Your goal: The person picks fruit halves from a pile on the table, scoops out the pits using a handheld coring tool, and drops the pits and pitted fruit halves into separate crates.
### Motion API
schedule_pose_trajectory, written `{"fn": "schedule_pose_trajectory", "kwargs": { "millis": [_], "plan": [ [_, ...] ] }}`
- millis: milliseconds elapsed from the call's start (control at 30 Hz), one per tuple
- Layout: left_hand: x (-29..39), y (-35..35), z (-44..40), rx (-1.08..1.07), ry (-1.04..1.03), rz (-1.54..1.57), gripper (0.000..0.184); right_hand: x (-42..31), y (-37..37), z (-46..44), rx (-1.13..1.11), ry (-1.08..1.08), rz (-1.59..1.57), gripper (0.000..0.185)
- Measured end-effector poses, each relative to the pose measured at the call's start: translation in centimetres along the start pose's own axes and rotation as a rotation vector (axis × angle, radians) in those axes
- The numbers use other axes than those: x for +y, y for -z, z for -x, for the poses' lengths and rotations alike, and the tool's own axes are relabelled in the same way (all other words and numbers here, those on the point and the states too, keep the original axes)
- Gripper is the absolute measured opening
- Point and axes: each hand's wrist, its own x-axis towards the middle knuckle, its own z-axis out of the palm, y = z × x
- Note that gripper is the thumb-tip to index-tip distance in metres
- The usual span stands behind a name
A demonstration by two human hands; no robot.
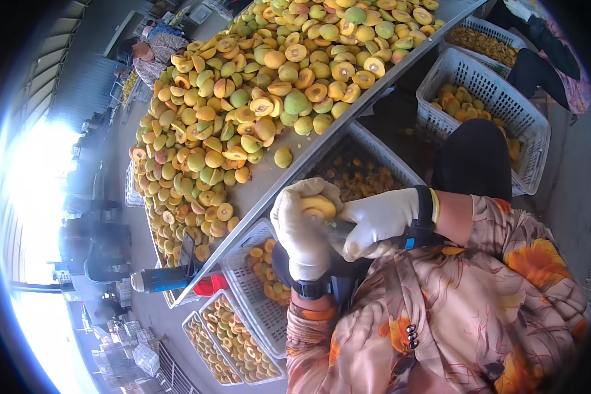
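Note:
My left hand (304, 226), in a white glove, is closed around a halved yellow peach (318, 207); its cut face partly shows between the fingers. Gloved as well, my right hand (381, 223) is closed against the left one, gripping a small dark tool (339, 230). Blur and fingers hide the tool's working end, so its kind cannot be made out. Both hands are over my lap, just off the table's near edge. Beneath them stands a crate (384, 152) with small orange-brown pieces inside.
A metal-edged table (259, 187) bears a large heap of halved peaches (243, 111). White crates of fruit stand at right (532, 131) and below the table (269, 328). A blue cylinder (157, 280) juts from the table's corner. Other people sit nearby.

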Motion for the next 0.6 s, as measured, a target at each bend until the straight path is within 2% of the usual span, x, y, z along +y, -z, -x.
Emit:
{"fn": "schedule_pose_trajectory", "kwargs": {
  "millis": [100, 133, 200, 300, 333, 367, 400, 433, 500, 567, 600],
  "plan": [
    [-0.3, -0.3, 0.3, -0.035, -0.041, 0.135, 0.047, 0.5, 0.9, -0.1, -0.144, -0.017, -0.153, 0.014],
    [-0.1, -0.2, 0.5, -0.058, -0.037, 0.078, 0.05, 0.4, 1.0, -0.1, -0.135, -0.028, -0.144, 0.015],
    [0.4, -1.3, 0.6, 0.094, 0.038, 0.07, 0.049, 0.2, 1.0, -0.2, -0.123, -0.054, -0.126, 0.015],
    [1.0, -1.7, 0.9, 0.299, 0.149, 0.084, 0.049, 0.9, 1.3, -1.3, -0.011, 0.065, 0.004, 0.015],
    [1.0, -1.6, 0.8, 0.358, 0.178, 0.095, 0.049, 0.7, 1.5, -1.5, -0.09, 0.065, 0.019, 0.015],
    [0.5, 0.5, 0.1, 0.296, 0.243, 0.375, 0.049, 0.6, 1.6, -1.6, -0.17, 0.062, 0.033, 0.015],
    [-0.1, 1.8, -0.2, 0.424, 0.232, 0.307, 0.049, 0.6, 1.6, -1.7, -0.252, 0.058, 0.043, 0.015],
    [-0.7, 3.3, -0.5, 0.548, 0.222, 0.234, 0.05, 0.7, 1.7, -1.7, -0.221, 0.088, 0.082, 0.016],
    [-0.1, 6.9, -0.1, 0.611, 0.183, 0.083, 0.039, 0.6, 2.5, -1.4, -0.144, 0.164, 0.17, 0.019],
    [1.4, 11.5, 1.3, 0.598, 0.132, -0.211, 0.03, 1.4, 4.4, -1.3, 0.125, 0.107, 0.459, 0.022],
    [1.9, 14.3, 2.2, 0.581, 0.142, -0.443, 0.026, 2.5, 5.7, -1.5, 0.266, 0.055, 0.816, 0.024]
  ]
}}
